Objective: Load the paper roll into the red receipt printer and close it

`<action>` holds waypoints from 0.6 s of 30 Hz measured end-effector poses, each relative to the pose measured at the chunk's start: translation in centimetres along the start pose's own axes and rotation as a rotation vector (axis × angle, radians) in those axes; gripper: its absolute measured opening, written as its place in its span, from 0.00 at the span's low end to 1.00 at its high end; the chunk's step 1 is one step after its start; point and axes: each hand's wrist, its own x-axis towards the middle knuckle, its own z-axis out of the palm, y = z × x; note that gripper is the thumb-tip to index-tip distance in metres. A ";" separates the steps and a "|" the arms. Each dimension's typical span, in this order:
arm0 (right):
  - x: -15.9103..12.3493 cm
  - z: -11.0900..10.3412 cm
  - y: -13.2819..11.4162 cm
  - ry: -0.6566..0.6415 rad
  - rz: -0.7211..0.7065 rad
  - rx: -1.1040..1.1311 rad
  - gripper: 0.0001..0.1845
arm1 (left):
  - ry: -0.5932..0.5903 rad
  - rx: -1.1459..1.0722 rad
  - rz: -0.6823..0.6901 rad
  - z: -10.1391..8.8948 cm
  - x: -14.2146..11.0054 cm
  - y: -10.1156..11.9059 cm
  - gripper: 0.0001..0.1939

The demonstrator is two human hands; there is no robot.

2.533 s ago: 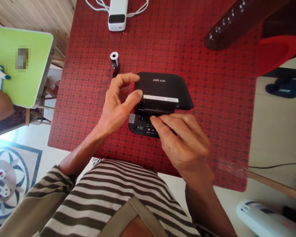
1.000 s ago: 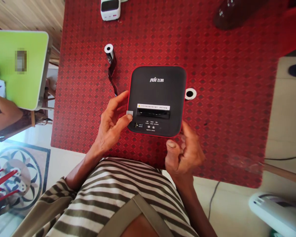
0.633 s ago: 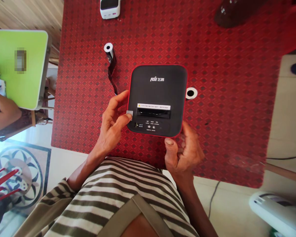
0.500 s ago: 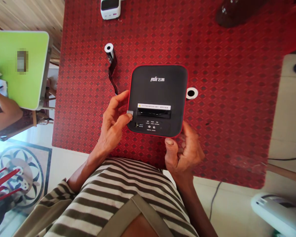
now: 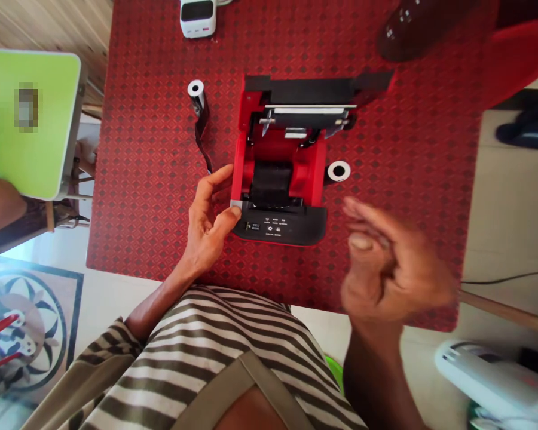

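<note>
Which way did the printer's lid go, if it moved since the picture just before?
Yes: the lid has swung up and back, away from the button panel at the near end. Just before, it was shut flat.

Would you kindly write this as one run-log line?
printer: lid raised | left hand: thumb on grey tab | right hand: off printer, to its right

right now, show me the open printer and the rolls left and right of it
Open printer (image 5: 301,173), head view: red inside of its bay.
Left roll (image 5: 199,103), head view: its dark side.
Right roll (image 5: 338,172), head view: centre of its end.
</note>
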 end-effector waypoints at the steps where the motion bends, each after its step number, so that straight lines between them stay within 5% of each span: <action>1: 1.6 -0.3 -0.4 -0.011 -0.087 -0.024 0.24 | 0.007 0.013 0.005 0.0 0.0 -0.2 0.35; 4: 6.4 0.3 -1.1 -0.266 -0.200 -0.080 0.19 | 0.023 0.032 -0.004 0.1 0.0 -0.7 0.36; 10: 12.0 5.2 1.1 -0.745 -0.239 -0.159 0.10 | -0.003 -0.008 -0.012 0.2 0.2 -0.7 0.37; 18: 12.8 8.3 2.8 -0.805 -0.207 -0.175 0.05 | -0.022 -0.017 -0.063 0.3 0.1 -0.1 0.38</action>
